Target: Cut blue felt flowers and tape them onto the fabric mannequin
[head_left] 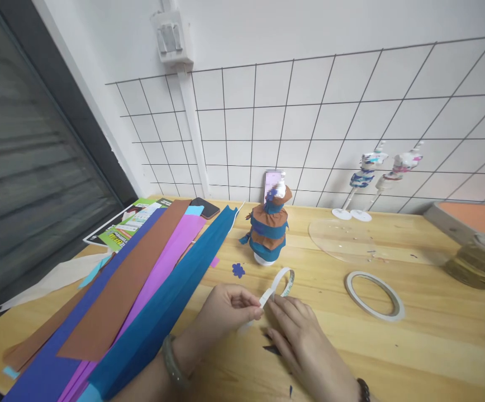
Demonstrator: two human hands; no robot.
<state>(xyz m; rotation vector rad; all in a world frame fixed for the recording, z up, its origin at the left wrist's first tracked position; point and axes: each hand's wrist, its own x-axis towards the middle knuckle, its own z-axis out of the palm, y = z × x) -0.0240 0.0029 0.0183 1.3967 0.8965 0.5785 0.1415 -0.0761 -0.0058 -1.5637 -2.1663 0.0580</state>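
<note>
My left hand (229,307), with a jade-coloured bangle at its wrist, pinches one end of a curling white tape strip (285,273) between thumb and fingers. My right hand (299,335) rests beside it, its fingertips at the lower part of the same strip, fingers bent and close together. Just behind the strip stands a small dress form (268,234) wrapped in brown and teal paper bands on a white base. A blue paper flower (238,270) lies to its left. Dark scraps show by my right hand.
Long crepe paper sheets (137,301) cover the left side, near leaflets and a dark phone (205,208). A tape roll (374,296) lies right, with a clear disc (341,240) and two small mannequins (362,173) behind. A wide tape roll (481,259) sits far right.
</note>
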